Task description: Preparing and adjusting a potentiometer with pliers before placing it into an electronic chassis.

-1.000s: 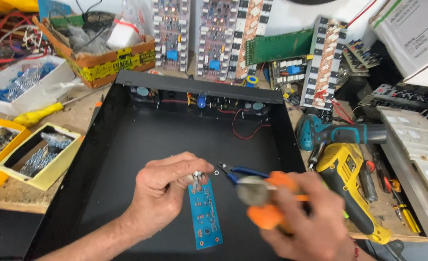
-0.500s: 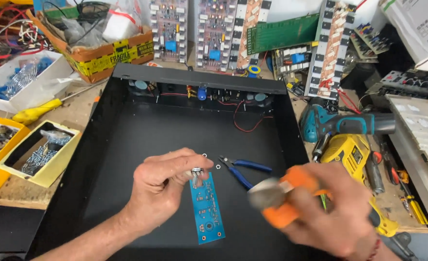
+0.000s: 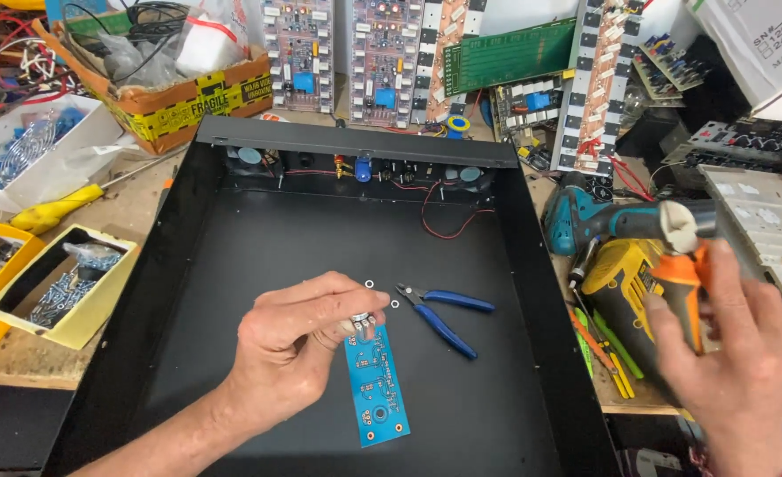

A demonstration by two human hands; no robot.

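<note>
The left hand [image 3: 294, 340] is covering the top end of the blue circuit board [image 3: 378, 384], so the small metal part [image 3: 360, 325] under its fingertips is showing only in part. The right hand [image 3: 736, 353] is wrapping the orange tool [image 3: 683, 283], hiding its lower body, and the bottom edge is cutting the wrist off. The picture's edges are cropping the black metal case [image 3: 188, 238] below and the white box [image 3: 762, 44] on the right.

Matt black metal chassis [image 3: 258, 238]; glossy blue circuit board [image 3: 378, 384]; blue plastic-handled pliers [image 3: 444, 314]; worn wooden table [image 3: 135, 208]; cardboard box [image 3: 188, 97].
</note>
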